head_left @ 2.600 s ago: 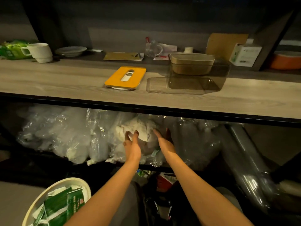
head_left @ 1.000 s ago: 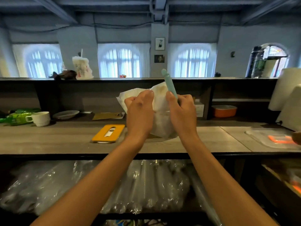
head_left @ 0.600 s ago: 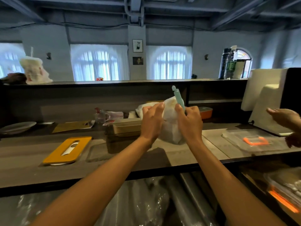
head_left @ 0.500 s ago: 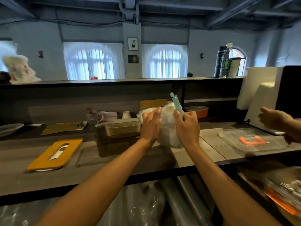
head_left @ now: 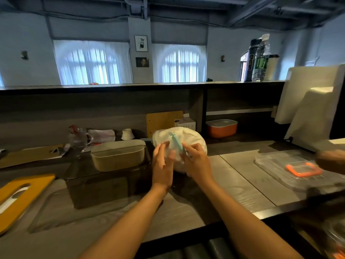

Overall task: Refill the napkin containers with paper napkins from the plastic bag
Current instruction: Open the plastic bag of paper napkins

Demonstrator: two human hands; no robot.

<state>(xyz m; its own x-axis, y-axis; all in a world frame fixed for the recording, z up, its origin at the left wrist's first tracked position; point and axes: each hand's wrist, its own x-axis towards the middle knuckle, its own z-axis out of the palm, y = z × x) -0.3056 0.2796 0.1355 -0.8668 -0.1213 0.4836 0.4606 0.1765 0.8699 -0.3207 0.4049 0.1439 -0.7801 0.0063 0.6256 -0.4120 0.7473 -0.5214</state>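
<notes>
A clear plastic bag of white paper napkins [head_left: 188,139] sits on the wooden counter [head_left: 239,186], closed by a teal clip [head_left: 175,142]. My right hand [head_left: 197,161] holds the bag's right side and pinches the clip with thumb and fingertips. My left hand [head_left: 162,165] rests against the bag's left side with its fingers nearly straight. Left of the bag stands a dark see-through napkin container [head_left: 108,186] with a beige tub [head_left: 119,155] set in its top. A yellow slotted lid [head_left: 20,199] lies at the far left.
A clear flat lid [head_left: 61,214] lies in front of the dark container. At the right lies a clear box with an orange ring [head_left: 302,170], and another person's hand [head_left: 332,160] hovers over it. An orange tub [head_left: 221,128], a glass jug [head_left: 78,139] and a white monitor [head_left: 313,109] stand behind.
The bag came up from the shelf below the counter and has now been lowered onto the counter beside the dark container. My left hand's fingers have straightened; the clip now leans over.
</notes>
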